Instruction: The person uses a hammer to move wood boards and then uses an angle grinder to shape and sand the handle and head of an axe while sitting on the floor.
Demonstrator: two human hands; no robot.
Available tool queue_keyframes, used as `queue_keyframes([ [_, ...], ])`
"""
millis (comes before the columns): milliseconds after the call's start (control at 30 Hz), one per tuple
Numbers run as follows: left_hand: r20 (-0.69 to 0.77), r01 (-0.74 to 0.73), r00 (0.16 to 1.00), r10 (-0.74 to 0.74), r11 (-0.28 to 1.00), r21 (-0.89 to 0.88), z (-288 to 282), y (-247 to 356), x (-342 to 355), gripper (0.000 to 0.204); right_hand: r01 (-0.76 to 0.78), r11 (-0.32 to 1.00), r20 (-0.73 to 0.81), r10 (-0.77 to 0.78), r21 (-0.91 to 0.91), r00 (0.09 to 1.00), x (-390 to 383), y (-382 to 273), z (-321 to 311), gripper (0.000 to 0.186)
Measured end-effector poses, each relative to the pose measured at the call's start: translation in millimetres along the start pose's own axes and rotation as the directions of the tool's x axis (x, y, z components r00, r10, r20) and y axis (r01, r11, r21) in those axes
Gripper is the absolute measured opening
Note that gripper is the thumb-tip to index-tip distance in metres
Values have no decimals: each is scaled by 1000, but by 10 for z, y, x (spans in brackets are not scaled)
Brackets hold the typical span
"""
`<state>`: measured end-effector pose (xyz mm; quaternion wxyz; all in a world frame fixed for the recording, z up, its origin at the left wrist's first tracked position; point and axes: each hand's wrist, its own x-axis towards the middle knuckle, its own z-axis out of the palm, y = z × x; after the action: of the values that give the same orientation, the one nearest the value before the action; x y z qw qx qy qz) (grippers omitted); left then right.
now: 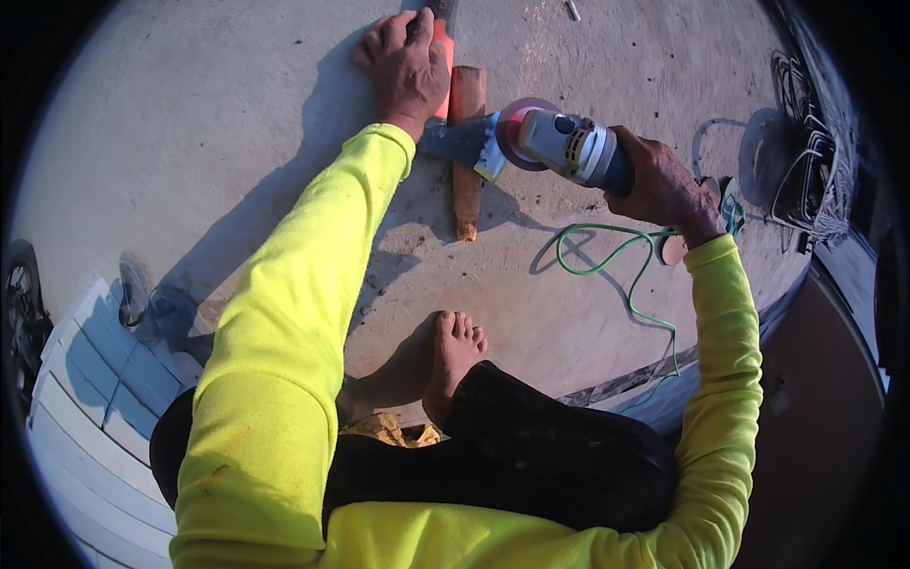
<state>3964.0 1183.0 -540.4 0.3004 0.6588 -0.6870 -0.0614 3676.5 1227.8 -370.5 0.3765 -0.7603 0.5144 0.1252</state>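
My left hand [409, 71] is closed over the red-orange handle of an axe [457, 142] and holds it down. The dark axe head lies across a reddish-brown piece of wood [467, 194] on the ground, its bright, worn edge facing right. In my right hand [664, 180] is a grey angle grinder [569, 147], gripped by its dark body. The grinder's round disc [517, 133] is at the axe's edge. Faint sparks fly upward from there. My left fingertips are partly in shadow.
A green cord [616, 251] loops over the concrete near a round tan disc [673, 249]. Bundled wire and rods [815, 180] lie at the right. My bare foot [457, 356] is below the wood. Pale slabs [95, 379] and a wheel [21, 303] are at the left.
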Motion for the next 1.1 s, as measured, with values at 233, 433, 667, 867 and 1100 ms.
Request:
queue_keyframes([
  [233,18,28,999,-29,999,40,-27,33,-9,40,-63,998,-78,61,-19,995,-105,13,-169,62],
  [433,-2,26,1000,-26,1000,12,19,-15,-2,39,79,994,142,-68,-73,988,-180,-328,97,64],
  [667,-31,12,999,-12,1000,-4,30,14,18,37,4,997,7,-3,-76,1000,203,-78,-185,60],
  [867,-48,39,998,-39,999,-6,5,9,4,33,13,997,40,-10,-79,999,112,-129,-238,64],
  [1100,-81,3,997,-5,1000,-30,-23,3,29,32,89,977,158,-58,-194,986,88,-349,-167,63],
])
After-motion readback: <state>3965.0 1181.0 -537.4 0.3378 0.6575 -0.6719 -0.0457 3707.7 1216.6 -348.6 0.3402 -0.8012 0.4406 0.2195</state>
